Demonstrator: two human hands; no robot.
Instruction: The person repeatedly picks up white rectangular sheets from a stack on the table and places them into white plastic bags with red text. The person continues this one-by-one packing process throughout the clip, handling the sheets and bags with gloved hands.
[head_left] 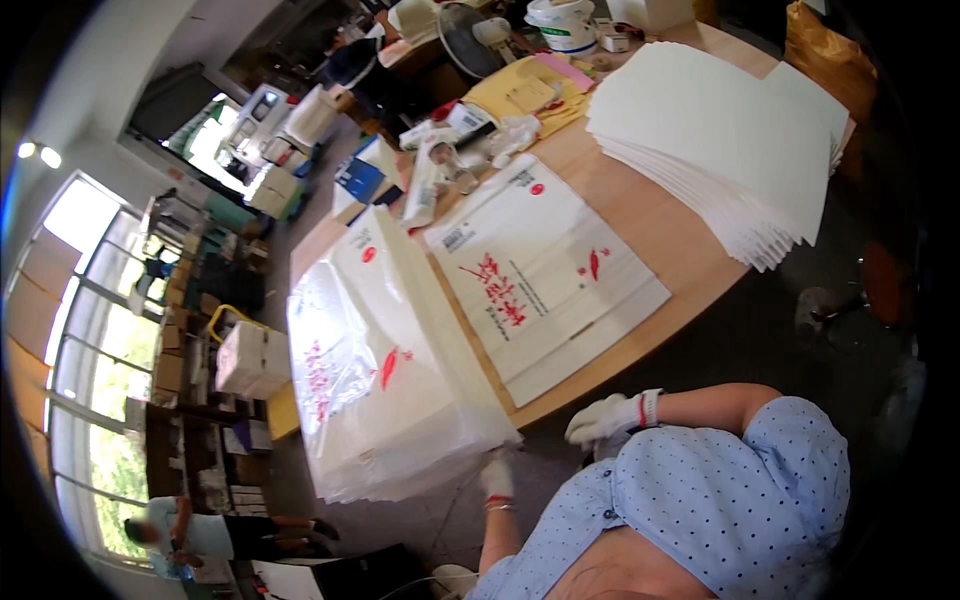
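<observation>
My left hand (497,478), in a white glove, is at the near corner of a bulky stack of white printed bags (400,370) covered in clear plastic. Its fingers are partly hidden by the plastic edge, so I cannot tell whether they grip it. My right hand (602,418), also gloved, hangs just off the table's near edge, in front of my body. Its fingers are loosely stretched and nothing shows in them. Flat on the table lies a white bag (550,275) with red and black print, beside the plastic-covered stack.
A fanned stack of white sheets (720,140) covers the table's right side. Farther back are yellow envelopes (525,95), a blue-and-white box (360,180), a white bucket (562,25) and a fan (470,38). A stool (880,285) stands right; another person (205,530) is at lower left.
</observation>
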